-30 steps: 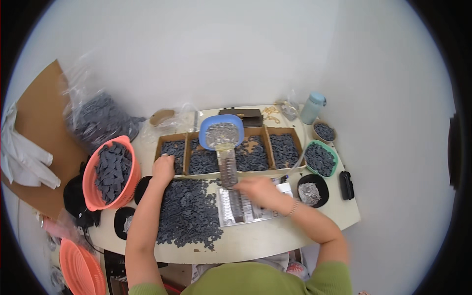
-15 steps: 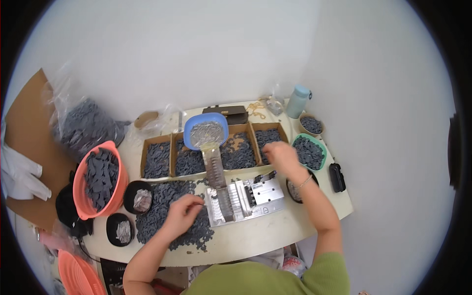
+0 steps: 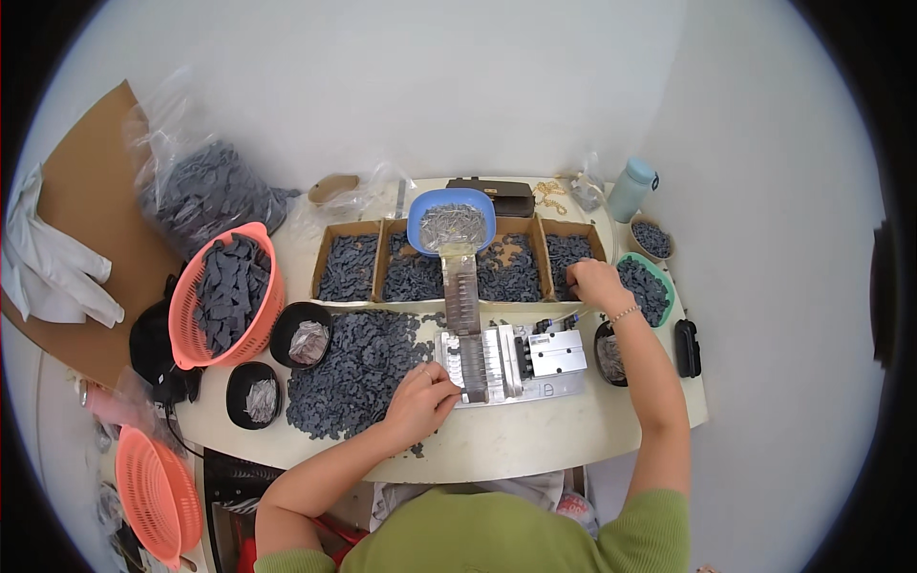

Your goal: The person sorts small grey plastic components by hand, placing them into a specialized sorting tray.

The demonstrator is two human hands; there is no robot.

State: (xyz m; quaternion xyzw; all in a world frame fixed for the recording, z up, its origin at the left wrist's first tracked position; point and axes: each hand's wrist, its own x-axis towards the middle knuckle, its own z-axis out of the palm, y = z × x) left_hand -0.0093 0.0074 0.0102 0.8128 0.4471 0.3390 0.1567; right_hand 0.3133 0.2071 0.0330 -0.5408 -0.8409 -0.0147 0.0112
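My left hand (image 3: 420, 405) is closed in a pinch at the left part of a silver metal fixture (image 3: 564, 385); whatever lies between its fingertips is too small to make out. A clear ribbed chute (image 3: 461, 294) slopes down to the fixture from a blue tray (image 3: 414, 232) of thin silver metal pieces (image 3: 453, 225). At the rightmost compartment of a cardboard box (image 3: 542, 258), my right hand (image 3: 599, 286) has its fingers drawn together among small dark grey pieces (image 3: 567, 250). Those fingers hide anything they hold.
Left of the fixture spreads a pile of grey pieces (image 3: 349, 368), beside two black bowls (image 3: 277, 329) of metal parts. An orange basket (image 3: 272, 304) stands farther left. A green bowl (image 3: 669, 310), black case (image 3: 687, 349) and blue bottle (image 3: 631, 191) are at the right.
The whole scene has shifted right and slightly up in the picture. My left hand has moved rightward from the fixture's edge onto it. My right hand stays at the rightmost compartment.
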